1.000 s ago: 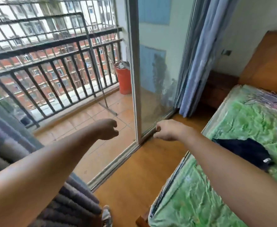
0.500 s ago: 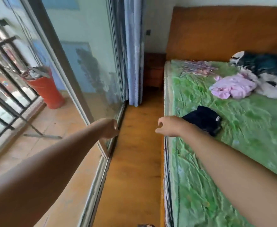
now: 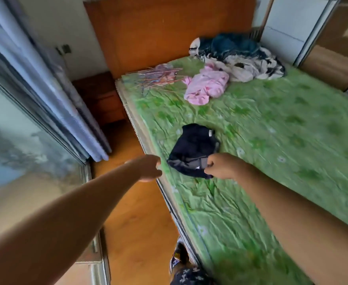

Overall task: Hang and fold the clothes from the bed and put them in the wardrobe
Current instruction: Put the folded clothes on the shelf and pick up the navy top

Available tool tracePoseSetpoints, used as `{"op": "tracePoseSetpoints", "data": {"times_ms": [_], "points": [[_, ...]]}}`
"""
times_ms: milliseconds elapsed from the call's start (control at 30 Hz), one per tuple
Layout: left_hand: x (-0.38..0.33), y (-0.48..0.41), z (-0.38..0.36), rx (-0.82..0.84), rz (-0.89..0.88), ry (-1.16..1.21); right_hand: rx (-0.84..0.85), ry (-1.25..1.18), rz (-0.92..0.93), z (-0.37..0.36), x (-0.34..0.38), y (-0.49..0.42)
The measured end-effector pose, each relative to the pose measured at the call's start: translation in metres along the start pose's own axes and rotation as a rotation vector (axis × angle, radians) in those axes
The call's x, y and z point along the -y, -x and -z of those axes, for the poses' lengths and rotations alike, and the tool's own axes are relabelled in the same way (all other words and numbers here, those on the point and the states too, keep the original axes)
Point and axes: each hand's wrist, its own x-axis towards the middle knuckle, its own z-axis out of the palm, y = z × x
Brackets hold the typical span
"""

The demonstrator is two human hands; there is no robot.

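Observation:
A crumpled dark navy garment [image 3: 193, 145] lies near the left edge of the bed [image 3: 282, 140], which has a green sheet. My right hand [image 3: 220, 166] hovers at the garment's near edge with curled fingers, and no cloth is lifted. My left hand [image 3: 149, 168] is also curled and holds nothing, at the mattress edge left of the garment. Farther up the bed lie a pink garment [image 3: 207, 86], a heap of dark and white clothes [image 3: 237, 56] and a bundle of thin hangers [image 3: 158, 77]. The wardrobe [image 3: 331, 50] stands at the far right.
A narrow strip of wooden floor [image 3: 136, 212] runs between the bed and the glass sliding door [image 3: 14, 140]. A blue curtain [image 3: 45, 89] hangs by a brown nightstand [image 3: 101, 99]. The wooden headboard [image 3: 169, 27] closes the far end. My patterned slipper [image 3: 181, 258] is beside the bed.
My view swung right from the balcony door to the bed. Both curled hands came along, and the right one now sits over the dark garment's near edge.

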Motion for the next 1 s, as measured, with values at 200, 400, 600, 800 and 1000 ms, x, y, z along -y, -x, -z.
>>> {"op": "tracePoseSetpoints", "data": {"times_ms": [200, 400, 600, 800, 1000], "points": [[-0.024, -0.130, 0.039, 0.127, -0.108, -0.109, 0.058, -0.141, -0.209, 0.015, -0.062, -0.071], [-0.050, -0.225, 0.054, 0.218, -0.219, -0.215, 0.137, -0.214, -0.354, 0.021, -0.107, -0.113], [-0.066, -0.334, 0.073, 0.246, -0.351, -0.348, 0.119, -0.300, -0.442, 0.004, -0.123, -0.176], [-0.078, -0.482, 0.051, 0.294, -0.476, -0.484, 0.093, -0.416, -0.532, -0.026, -0.132, -0.273], [-0.076, -0.621, -0.008, 0.328, -0.603, -0.575, 0.001, -0.512, -0.707, -0.057, -0.146, -0.385]]}}
